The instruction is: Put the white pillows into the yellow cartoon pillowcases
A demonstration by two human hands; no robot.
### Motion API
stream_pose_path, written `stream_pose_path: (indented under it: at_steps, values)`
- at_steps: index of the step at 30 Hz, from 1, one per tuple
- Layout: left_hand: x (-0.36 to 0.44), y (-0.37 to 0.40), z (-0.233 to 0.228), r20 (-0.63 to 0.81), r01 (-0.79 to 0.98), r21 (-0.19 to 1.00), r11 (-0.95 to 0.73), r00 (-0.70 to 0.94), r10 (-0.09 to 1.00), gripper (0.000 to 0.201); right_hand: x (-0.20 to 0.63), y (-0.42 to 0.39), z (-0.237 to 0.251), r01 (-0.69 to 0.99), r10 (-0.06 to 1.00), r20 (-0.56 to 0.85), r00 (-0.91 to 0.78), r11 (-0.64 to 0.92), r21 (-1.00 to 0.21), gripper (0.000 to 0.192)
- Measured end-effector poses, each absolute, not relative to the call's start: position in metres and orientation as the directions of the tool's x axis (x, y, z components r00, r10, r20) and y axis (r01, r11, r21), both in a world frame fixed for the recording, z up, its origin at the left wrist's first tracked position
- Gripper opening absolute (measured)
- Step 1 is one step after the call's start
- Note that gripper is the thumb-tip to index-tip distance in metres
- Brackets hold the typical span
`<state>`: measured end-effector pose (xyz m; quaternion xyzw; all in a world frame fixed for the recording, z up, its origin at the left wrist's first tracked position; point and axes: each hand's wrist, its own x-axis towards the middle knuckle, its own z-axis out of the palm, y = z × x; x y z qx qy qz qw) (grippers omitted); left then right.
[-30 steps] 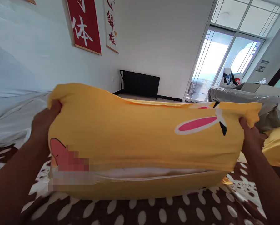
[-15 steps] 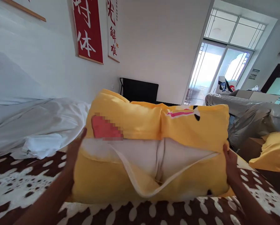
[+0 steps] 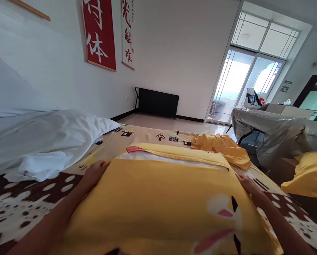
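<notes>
A pillow in a yellow pillowcase (image 3: 158, 198) lies on the patterned bed in front of me, its printed face upward with pink, white and black marks. At its far side the case opening (image 3: 171, 159) shows a strip of white inside. My left hand (image 3: 97, 173) grips the pillow's left edge near the far corner, fingertips partly hidden. At the right edge, near the other far corner, my right hand (image 3: 246, 182) holds on, its fingers partly hidden against the cloth.
Crumpled yellow cloth (image 3: 224, 148) lies on the bed beyond the pillow. White fabric (image 3: 55, 138) is heaped at left. Another yellow pillow (image 3: 311, 173) sits at far right, near plastic-covered furniture (image 3: 283, 127). A black folded frame (image 3: 158, 102) leans by the wall.
The pillow has come down from a raised, folded position and now lies flatter. Its opening has turned to the far side and narrowed. Both hands have shifted with it, closer together.
</notes>
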<state>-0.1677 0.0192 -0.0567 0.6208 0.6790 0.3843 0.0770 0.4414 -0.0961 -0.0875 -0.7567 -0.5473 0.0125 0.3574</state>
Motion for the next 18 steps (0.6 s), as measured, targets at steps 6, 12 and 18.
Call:
stream_pose_path:
  at_steps: [6,12,18]
  values:
    - [-0.146,0.008,-0.029,0.578,0.804,0.497,-0.326,-0.026,0.816,0.04,0.412,-0.099,-0.06,0.944,0.794,0.585,0.164,0.047,-0.328,0.04]
    - [-0.083,0.003,0.001,0.407,0.687,0.3,-0.662,0.536,0.74,0.038,0.338,-0.085,-0.032,0.891,0.869,0.39,-0.304,0.404,-0.206,0.04]
    - [-0.098,0.008,-0.007,0.423,0.69,0.269,-0.672,0.542,0.726,0.035,0.344,-0.081,-0.03,0.93,0.927,0.324,-0.187,0.274,-0.246,0.031]
